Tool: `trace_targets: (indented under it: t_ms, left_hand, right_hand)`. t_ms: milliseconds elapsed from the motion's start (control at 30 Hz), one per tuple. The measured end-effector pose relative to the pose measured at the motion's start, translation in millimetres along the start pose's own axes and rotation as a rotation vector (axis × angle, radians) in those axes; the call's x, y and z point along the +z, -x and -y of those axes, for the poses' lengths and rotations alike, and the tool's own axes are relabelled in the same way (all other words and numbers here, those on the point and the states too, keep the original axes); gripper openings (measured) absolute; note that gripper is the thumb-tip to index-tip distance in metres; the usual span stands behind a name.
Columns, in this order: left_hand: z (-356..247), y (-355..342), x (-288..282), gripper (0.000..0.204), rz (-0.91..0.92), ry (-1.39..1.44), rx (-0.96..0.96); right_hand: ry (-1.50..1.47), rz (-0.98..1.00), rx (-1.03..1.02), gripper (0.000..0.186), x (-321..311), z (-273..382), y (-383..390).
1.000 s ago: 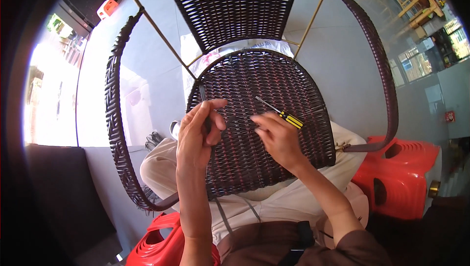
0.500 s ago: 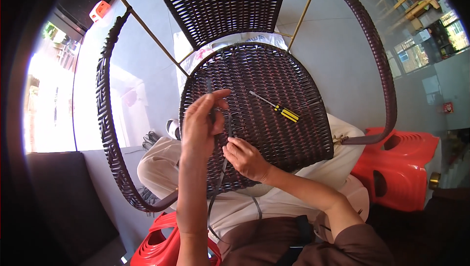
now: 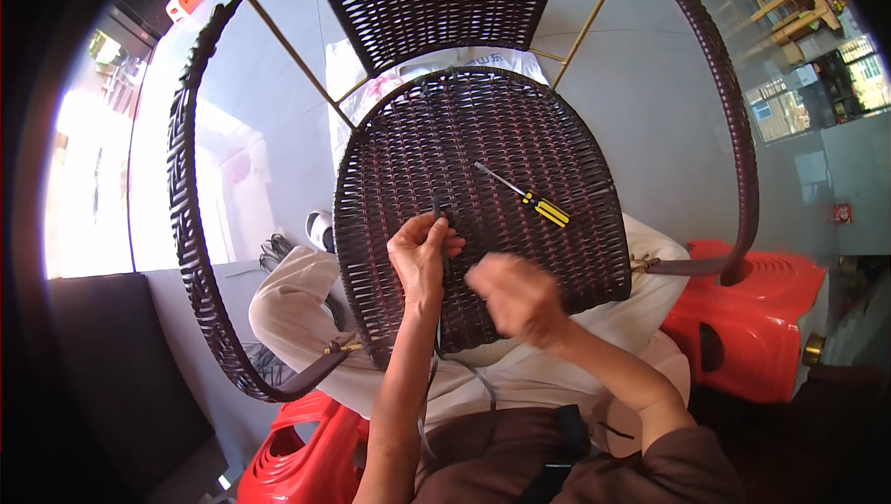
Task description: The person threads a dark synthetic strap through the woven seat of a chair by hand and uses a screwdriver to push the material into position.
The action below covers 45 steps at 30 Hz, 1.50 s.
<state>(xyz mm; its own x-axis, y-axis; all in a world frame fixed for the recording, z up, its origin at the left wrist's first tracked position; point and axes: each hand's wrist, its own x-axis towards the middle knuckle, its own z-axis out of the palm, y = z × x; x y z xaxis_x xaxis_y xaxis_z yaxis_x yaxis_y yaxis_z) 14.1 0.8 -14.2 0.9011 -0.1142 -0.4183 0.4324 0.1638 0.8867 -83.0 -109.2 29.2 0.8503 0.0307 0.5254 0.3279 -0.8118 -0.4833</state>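
Note:
A dark woven chair seat point(image 3: 520, 133) rests across my lap. Over its near left part, my left hand point(image 3: 419, 253) pinches a thin dark plastic strip point(image 3: 436, 205) between thumb and fingers, a short end pointing away from me. The strip's long tail hangs past my wrist over the seat's near edge. My right hand point(image 3: 522, 298) is just to the right, above the seat; motion smears its fingers, so what it holds, if anything, does not show. A screwdriver point(image 3: 548, 211) with a yellow and black handle lies on the seat, its shaft pointing far left.
The woven backrest point(image 3: 436, 3) rises at the far side, between brass-coloured rods. Wrapped armrests curve at left point(image 3: 183, 198) and right point(image 3: 729, 86). Red plastic stools point(image 3: 752, 318) stand at both sides. A bundle of loose strips point(image 3: 275, 252) lies left of my knee.
My left hand has moved right and nearer to me with the strip. My right hand has left the strip's lower part and shifted right. The view has shifted slightly.

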Motion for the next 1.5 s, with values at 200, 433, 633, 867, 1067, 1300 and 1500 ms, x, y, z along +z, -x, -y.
trace_targets:
  t_ms: [200,433,633,867,1067,1300,1500]
  left_hand:
    - [-4,8,3,0.016,-0.004,-0.004,0.027]
    - [-5,8,-2,0.017,0.002,0.096,-0.021]
    - [-5,8,-1,0.022,-0.005,0.114,-0.025]
    - [-4,6,-2,0.023,0.006,0.136,-0.023]
    - [-2,6,-2,0.023,0.014,0.145,-0.02]
    - [-4,6,-3,0.024,0.022,0.137,-0.036]
    - [-4,8,-2,0.023,0.045,0.16,-0.001]
  right_hand:
    - [0.389,0.128,0.363,0.038,-10,-66,-15]
    - [0.104,0.124,0.38,0.022,-2,-48,-15]
    - [0.004,0.145,0.323,0.019,7,-25,-17]
    - [0.001,0.175,0.364,0.023,7,-21,-21]
    - [0.023,0.196,0.369,0.023,10,-19,-24]
    - [0.112,0.138,0.332,0.029,29,-15,-4]
    - [0.157,0.039,0.281,0.034,43,-15,9]
